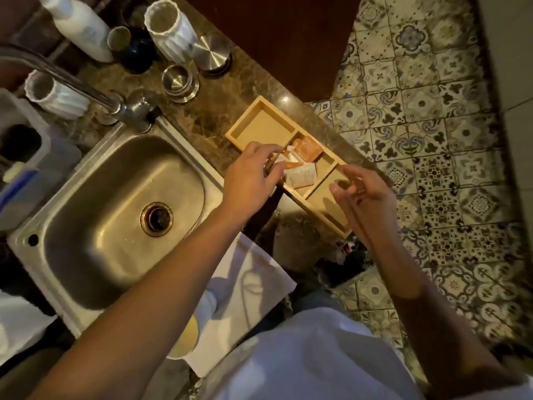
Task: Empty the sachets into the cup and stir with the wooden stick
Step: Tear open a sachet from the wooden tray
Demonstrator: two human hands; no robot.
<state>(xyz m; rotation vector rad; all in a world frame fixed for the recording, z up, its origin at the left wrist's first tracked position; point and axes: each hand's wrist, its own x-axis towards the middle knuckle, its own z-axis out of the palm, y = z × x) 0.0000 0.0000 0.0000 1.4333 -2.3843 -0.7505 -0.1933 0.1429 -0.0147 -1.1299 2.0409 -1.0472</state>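
A wooden tray (261, 125) with three compartments lies on the brown marble counter. Its middle compartment holds orange and white sachets (300, 174). My left hand (251, 168) is over that compartment, fingertips pinched on a thin orange-tipped sachet (284, 153); blur hides its exact shape. My right hand (364, 192) hovers over the tray's near compartment, fingers curled and apart, with nothing clearly in them. A white cup (184, 339) with pale yellow contents stands on a white cloth (253, 284) near the counter's front edge, partly hidden under my left forearm. I see no clear wooden stick.
A steel sink (115, 215) with a tap (127, 108) fills the left. Behind it stand white ribbed cups (170, 30), a white bottle (83, 27) and steel lidded jars (178, 82). The counter edge drops to a patterned tile floor (432, 140) on the right.
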